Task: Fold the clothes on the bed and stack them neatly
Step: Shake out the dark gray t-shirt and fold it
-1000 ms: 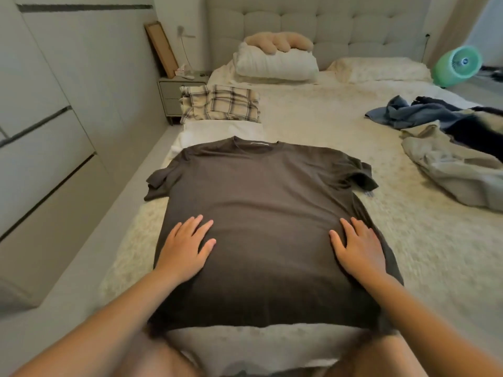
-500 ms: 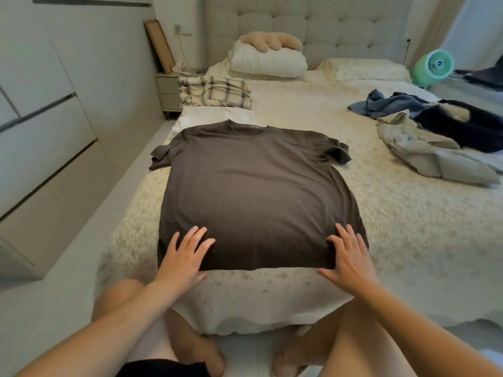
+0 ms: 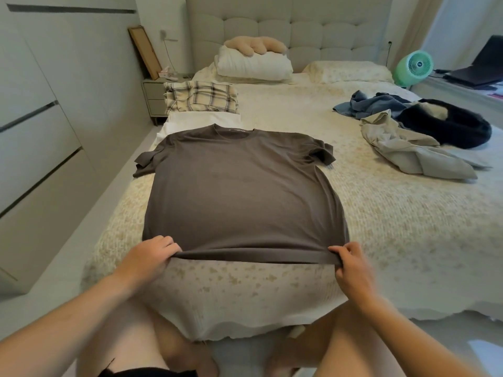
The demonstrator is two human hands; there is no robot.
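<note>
Where the brown T-shirt (image 3: 245, 191) lies spread flat, collar toward the headboard (image 3: 299, 28), on the bed (image 3: 394, 227), its hem is raised at both corners: left hand (image 3: 148, 258) curled round the left corner, right hand (image 3: 351, 263) pinching the right. Beyond the T-shirt's collar: folded white garment (image 3: 202, 123), then folded plaid garment (image 3: 201, 97). Right of the T-shirt: heap of unfolded clothes (image 3: 416, 131).
</note>
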